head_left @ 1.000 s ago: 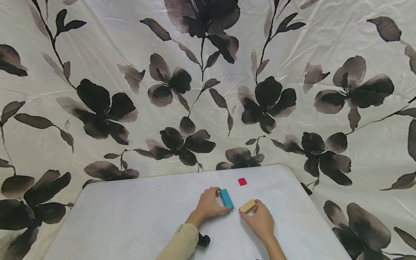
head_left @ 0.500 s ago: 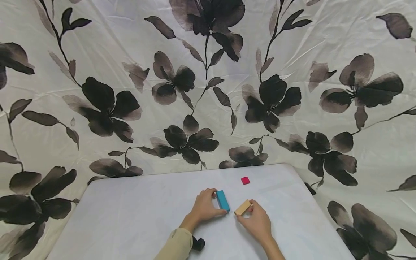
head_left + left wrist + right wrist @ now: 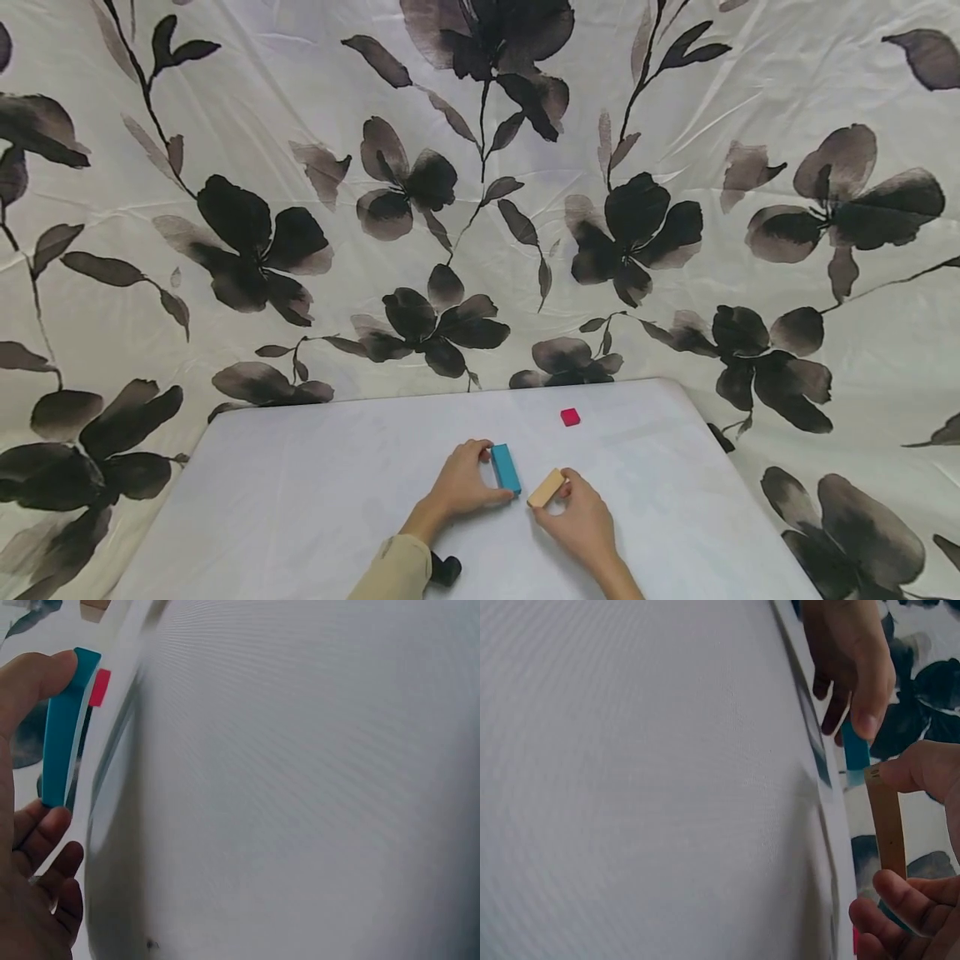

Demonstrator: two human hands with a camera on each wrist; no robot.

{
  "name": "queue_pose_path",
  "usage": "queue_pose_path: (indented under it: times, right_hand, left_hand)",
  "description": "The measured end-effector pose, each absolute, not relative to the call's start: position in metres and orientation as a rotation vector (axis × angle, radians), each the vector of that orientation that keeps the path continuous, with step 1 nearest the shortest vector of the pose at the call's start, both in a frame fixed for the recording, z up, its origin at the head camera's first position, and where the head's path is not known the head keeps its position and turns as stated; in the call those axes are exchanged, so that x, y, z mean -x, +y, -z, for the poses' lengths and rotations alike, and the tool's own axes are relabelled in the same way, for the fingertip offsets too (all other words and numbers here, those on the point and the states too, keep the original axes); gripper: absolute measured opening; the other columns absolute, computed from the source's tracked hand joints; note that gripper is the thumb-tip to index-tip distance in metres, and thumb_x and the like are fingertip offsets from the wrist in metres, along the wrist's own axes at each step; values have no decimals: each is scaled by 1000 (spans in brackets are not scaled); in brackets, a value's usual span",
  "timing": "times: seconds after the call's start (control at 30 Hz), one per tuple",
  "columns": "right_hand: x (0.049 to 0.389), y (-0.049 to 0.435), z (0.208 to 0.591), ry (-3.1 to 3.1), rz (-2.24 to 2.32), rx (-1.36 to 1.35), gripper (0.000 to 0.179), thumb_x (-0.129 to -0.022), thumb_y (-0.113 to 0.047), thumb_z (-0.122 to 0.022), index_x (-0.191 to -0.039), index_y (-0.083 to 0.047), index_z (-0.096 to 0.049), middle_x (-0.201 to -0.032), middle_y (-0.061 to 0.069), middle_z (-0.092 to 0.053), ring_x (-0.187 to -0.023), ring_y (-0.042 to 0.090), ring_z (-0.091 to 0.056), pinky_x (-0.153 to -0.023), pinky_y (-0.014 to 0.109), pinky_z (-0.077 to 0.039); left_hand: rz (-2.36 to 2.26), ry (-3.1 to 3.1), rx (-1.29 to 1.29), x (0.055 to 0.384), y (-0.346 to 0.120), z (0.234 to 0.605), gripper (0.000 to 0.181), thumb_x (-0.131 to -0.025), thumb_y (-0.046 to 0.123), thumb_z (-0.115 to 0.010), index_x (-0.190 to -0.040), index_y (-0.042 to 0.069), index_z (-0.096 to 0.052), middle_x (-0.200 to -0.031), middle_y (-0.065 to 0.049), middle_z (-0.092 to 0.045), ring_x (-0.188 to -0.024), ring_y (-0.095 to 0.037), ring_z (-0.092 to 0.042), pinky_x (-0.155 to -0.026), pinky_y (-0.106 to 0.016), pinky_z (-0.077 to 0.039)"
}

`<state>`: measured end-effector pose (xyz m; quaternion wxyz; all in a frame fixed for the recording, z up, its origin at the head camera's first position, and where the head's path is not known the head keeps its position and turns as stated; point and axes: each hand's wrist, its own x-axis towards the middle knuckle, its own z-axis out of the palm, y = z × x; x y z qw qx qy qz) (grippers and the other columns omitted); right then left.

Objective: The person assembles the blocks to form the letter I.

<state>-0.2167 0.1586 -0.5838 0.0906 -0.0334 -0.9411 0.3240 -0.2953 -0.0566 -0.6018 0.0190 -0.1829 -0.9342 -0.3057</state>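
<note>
My left hand (image 3: 460,483) pinches a long blue block (image 3: 506,469) by its ends, thumb at the near end and fingertips at the far end. The same blue block (image 3: 64,731) spans thumb and finger in the left wrist view. Just to the right, my right hand (image 3: 582,517) holds a tan wooden block (image 3: 546,488) between thumb and fingers. That tan block (image 3: 887,825) shows small dark marks near its thumb end in the right wrist view. A narrow gap separates the two blocks. Beyond them, a small red block (image 3: 570,417) lies on the white table (image 3: 315,483).
A black object (image 3: 447,571) lies by the left sleeve (image 3: 397,567), partly hidden by it. Behind the table's far edge hangs a pale cloth (image 3: 480,250) printed with dark flowers.
Both hands have moved left and slightly nearer with their blocks. The tan block has turned steeper and come closer to the blue one. The view has also shifted a little.
</note>
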Motion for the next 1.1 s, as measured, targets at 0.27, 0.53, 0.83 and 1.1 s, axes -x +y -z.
queue_pose_path:
  times: [0.27, 0.53, 0.83, 1.1]
  right_hand:
    - [212, 147, 586, -2809, -971, 47, 76, -65, -43, -87, -122, 0, -59, -81, -5, -54, -69, 10, -49, -65, 33, -45]
    - [214, 136, 583, -2820, -1010, -42, 74, -67, -44, -85, -123, -4, -58, -83, -7, -56, -68, 8, -48, -62, 29, -43]
    - [218, 126, 583, -2850, -1069, -120, 74, -68, -45, -84, -125, -6, -57, -86, -8, -56, -67, 6, -47, -58, 24, -40]
    - [213, 120, 587, -2884, -1134, -218, 74, -69, -46, -83, -125, -6, -57, -85, -9, -56, -67, 5, -47, -56, 23, -40]
  left_hand:
    - [962, -2904, 593, 290, -69, 602, 90, -63, 67, -78, -128, 9, -55, -102, 6, -56, -96, -15, -51, -86, -40, -45]
    - [1031, -2879, 598, 290, -79, 600, 91, -64, 66, -78, -130, 9, -54, -105, 6, -56, -99, -15, -52, -89, -42, -44]
    - [1129, -2852, 601, 292, -93, 598, 89, -65, 61, -80, -131, 8, -53, -108, 3, -56, -105, -18, -52, -93, -43, -43]
    - [1130, -2896, 550, 287, -106, 600, 92, -64, 63, -80, -131, 7, -52, -107, 3, -56, -105, -17, -52, -94, -44, -43]
